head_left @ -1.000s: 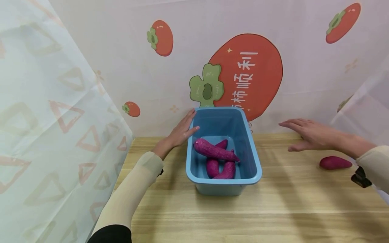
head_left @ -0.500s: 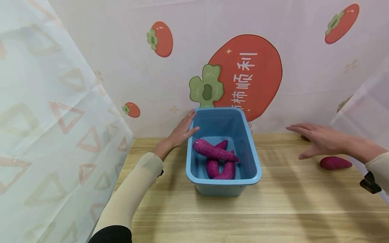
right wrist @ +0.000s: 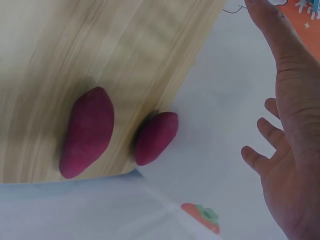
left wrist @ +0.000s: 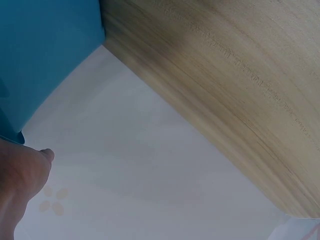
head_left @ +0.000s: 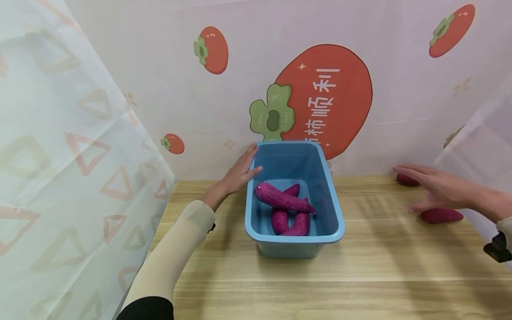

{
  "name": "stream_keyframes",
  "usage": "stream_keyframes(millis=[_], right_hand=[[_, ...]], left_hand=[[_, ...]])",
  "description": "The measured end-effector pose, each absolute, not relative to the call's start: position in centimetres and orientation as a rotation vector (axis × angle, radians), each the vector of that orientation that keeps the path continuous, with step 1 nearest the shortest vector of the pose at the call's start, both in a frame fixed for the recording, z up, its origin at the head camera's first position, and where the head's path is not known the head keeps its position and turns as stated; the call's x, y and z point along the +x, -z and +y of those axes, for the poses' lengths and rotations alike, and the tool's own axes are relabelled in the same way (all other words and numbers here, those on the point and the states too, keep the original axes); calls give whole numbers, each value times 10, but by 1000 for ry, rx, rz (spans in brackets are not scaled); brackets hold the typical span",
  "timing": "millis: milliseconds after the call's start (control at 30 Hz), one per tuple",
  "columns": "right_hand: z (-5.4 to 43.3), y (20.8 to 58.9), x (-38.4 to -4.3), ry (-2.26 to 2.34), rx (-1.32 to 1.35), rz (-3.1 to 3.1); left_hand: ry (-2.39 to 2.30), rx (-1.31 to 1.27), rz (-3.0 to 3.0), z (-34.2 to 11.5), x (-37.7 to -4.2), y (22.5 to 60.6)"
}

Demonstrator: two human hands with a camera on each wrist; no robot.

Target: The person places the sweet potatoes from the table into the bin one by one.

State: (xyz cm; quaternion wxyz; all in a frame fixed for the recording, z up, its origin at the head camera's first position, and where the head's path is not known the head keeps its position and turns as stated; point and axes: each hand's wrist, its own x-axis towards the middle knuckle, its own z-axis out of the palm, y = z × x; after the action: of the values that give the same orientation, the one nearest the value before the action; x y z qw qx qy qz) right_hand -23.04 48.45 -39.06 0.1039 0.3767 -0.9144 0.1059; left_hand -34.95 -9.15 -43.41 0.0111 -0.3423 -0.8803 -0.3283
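Note:
My left hand (head_left: 238,172) rests on the left rim of a blue plastic bin (head_left: 335,209), fingers fairly straight, thumb over the edge. Inside the bin, purple sweet potatoes (head_left: 280,198) lie crossed over one another. My right hand (head_left: 444,189) hovers over the table's right side, fingers stretched out and thumb apart, holding nothing. Beneath it lies one sweet potato (head_left: 442,215); a second (head_left: 408,180) sits behind, partly hidden by the fingers. In the right wrist view, the larger sweet potato (right wrist: 87,132) and the smaller one (right wrist: 156,138) lie apart from the hand (right wrist: 295,145).
The wooden table (head_left: 296,289) meets a white cloth backdrop (head_left: 192,102) printed with persimmons, close behind the bin. Another patterned cloth (head_left: 80,178) stands along the left side. A pale cloth (head_left: 488,129) borders the right.
My right hand has moved right and slightly down, from beside the bin to over the loose sweet potatoes. The back sweet potato shows more now. My left hand and the bin have stayed put.

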Motion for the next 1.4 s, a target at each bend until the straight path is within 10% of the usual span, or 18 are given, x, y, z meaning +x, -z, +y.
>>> stream_keyframes(millis=[1400], right_hand=[[547, 454, -203, -165, 915, -2792]], left_hand=[[1034, -1054, -2748, -91, -348, 436]])
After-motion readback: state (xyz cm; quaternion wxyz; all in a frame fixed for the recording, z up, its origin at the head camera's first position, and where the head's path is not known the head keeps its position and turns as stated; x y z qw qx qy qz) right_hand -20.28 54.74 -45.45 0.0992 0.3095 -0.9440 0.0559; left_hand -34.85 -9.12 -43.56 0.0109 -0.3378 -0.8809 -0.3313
